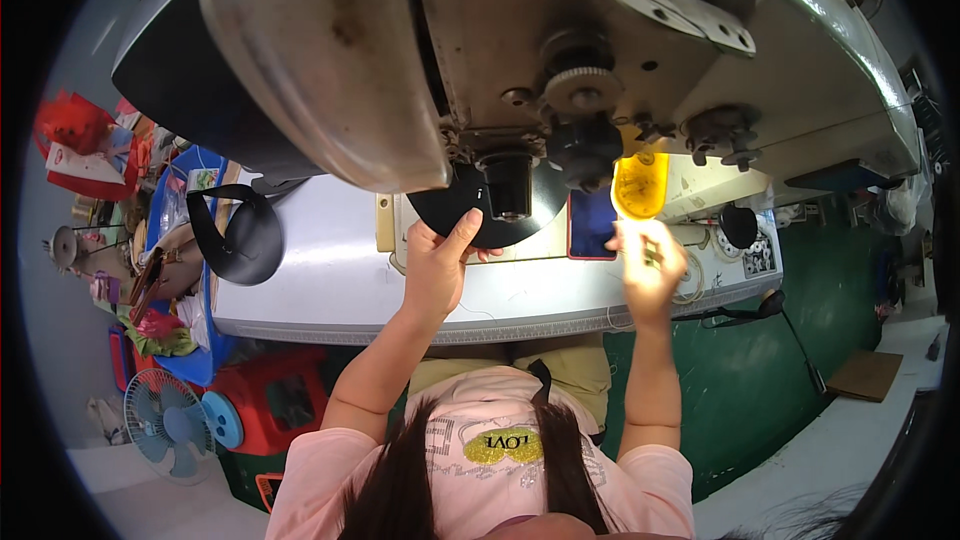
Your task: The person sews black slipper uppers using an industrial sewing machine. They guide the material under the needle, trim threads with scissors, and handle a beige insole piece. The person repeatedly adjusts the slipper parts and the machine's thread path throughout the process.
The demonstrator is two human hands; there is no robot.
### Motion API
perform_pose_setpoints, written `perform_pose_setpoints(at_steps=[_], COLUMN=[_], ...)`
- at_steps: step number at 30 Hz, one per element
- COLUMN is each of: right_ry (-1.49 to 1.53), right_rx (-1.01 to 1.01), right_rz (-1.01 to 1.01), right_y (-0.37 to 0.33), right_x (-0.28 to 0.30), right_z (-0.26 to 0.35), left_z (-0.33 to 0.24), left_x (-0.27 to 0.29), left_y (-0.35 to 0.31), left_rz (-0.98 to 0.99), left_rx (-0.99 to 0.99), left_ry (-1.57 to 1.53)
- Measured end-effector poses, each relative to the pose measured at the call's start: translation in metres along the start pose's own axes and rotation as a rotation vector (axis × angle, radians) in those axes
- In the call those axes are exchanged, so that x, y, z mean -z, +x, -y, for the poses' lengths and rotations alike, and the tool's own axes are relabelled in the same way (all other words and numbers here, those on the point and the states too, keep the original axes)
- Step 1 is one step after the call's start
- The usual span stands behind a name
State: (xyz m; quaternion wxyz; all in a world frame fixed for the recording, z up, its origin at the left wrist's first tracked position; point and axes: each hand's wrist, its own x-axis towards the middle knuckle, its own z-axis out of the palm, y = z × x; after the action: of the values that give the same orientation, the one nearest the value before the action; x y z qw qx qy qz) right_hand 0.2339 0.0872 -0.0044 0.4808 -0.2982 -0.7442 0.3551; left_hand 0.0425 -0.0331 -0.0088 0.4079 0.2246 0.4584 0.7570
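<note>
A black round flat piece (538, 202) lies on the bed of the sewing machine (330, 60), below its needle area. My left hand (440, 260) grips the near edge of this piece, thumb on top and fingers partly underneath. My right hand (650, 262) is raised beside a lit yellow lamp (640, 185), its fingers closed together. Strong light washes out those fingers, and what they hold, if anything, I cannot make out. Between the hands lies a flat dark-blue object with a red rim (590, 225). The machine head hides the far part of the black piece.
Another black round piece with a strap (250, 240) lies at the table's left. A blue bin (205, 340) of mixed materials stands beyond it, above a fan (180, 425) and a red plastic stool (265, 400). Bobbins (758, 258) sit at the right; the table edge (480, 328) runs before me.
</note>
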Motion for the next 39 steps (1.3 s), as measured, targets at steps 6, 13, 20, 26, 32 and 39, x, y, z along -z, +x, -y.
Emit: perform_pose_setpoints(at_steps=[6,13,20,26,32,39], right_ry=[-0.281,-0.151,-1.043,-0.85,-0.106,1.007], right_rx=[0.26,0.019,0.116,0.622,0.349,-0.367], right_rz=[-1.213,-1.059,-0.014,-1.011,-0.179,0.505], right_y=[0.075,0.185,0.277,0.171,0.019,0.075], right_x=[0.15,0.3,0.548,0.317,0.005,-0.067], right_z=[0.007,-0.083,-0.069,0.046,0.004,-0.034], left_z=[-0.008,-0.006,-0.005,-0.004,-0.01,-0.014], left_x=[0.001,0.001,0.001,-0.006,-0.001,0.014], left_y=[-0.003,-0.006,0.001,-0.006,-0.007,-0.011], left_rz=[0.074,0.05,-0.01,-0.035,-0.021,0.01], left_rx=[-0.029,-0.027,0.064,0.063,0.082,0.069], left_ry=[-0.152,-0.167,-0.241,-0.309,-0.3,-0.279])
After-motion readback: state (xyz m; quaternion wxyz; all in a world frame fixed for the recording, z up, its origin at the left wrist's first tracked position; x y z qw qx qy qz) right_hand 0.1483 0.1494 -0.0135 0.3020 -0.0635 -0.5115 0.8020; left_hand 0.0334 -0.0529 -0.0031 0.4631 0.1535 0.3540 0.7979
